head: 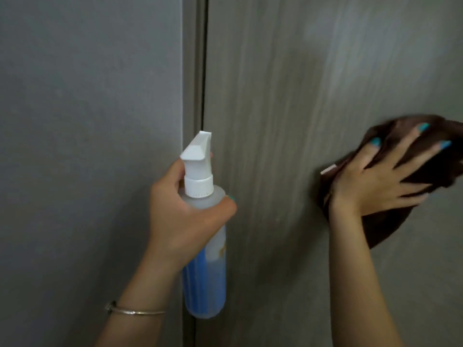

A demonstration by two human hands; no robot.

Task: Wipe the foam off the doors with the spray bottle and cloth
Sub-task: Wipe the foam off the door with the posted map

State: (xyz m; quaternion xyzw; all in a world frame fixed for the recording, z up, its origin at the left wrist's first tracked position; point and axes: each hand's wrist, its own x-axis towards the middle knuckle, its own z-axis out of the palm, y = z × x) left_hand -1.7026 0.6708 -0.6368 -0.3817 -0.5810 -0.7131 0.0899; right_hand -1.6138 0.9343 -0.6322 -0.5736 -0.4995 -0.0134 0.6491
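The left hand has its grip wrapped around a spray bottle, held upright just in front of the gap beside the door. The right hand, fingers spread flat, presses a brown cloth against the door's wood-grain face.

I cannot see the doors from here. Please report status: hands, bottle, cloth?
Left hand grips spray bottle, upright. Right hand presses brown cloth flat on right door. No foam visible. Nothing in the way.
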